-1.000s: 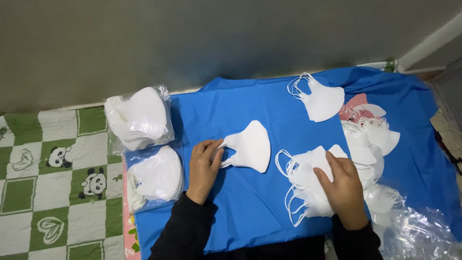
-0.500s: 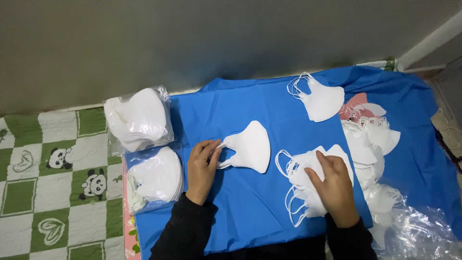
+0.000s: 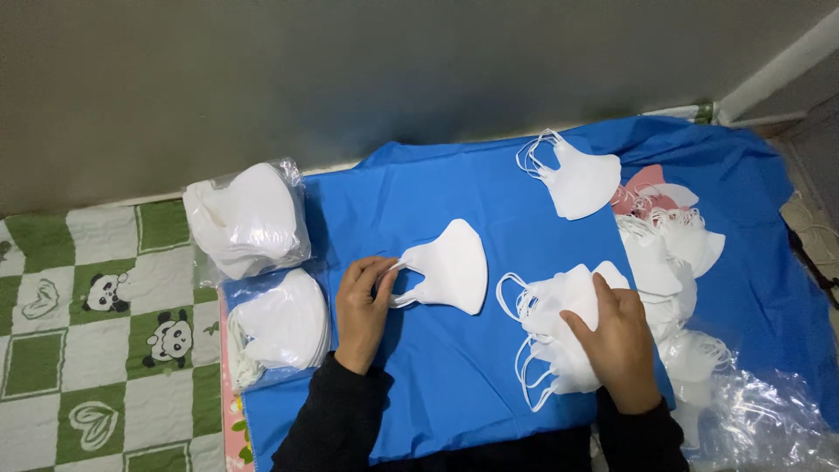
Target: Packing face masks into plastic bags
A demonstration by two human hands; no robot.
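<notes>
Hands on white masks, blue cloth [image 3: 454, 385].
Left hand [image 3: 363, 306] fingers pinch ear loop of single mask [image 3: 454, 267]; right hand [image 3: 616, 336] rests flat, fingers extended, on mask stack [image 3: 555, 328].

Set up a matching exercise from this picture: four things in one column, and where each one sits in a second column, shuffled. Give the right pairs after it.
Things
1. Left hand
2. Right hand
3. Two clear plastic bags packed with white masks
4. Separate small stack of white face masks with ear loops

Places
A. on the loose pile of white masks near the front edge of the blue cloth
B. at the far side of the blue cloth, near the wall
C. at the ear loop of the single white folded mask in the middle
D. at the cloth's left edge, beside the green panda-print mat

Pairs: 1-C, 2-A, 3-D, 4-B
</notes>
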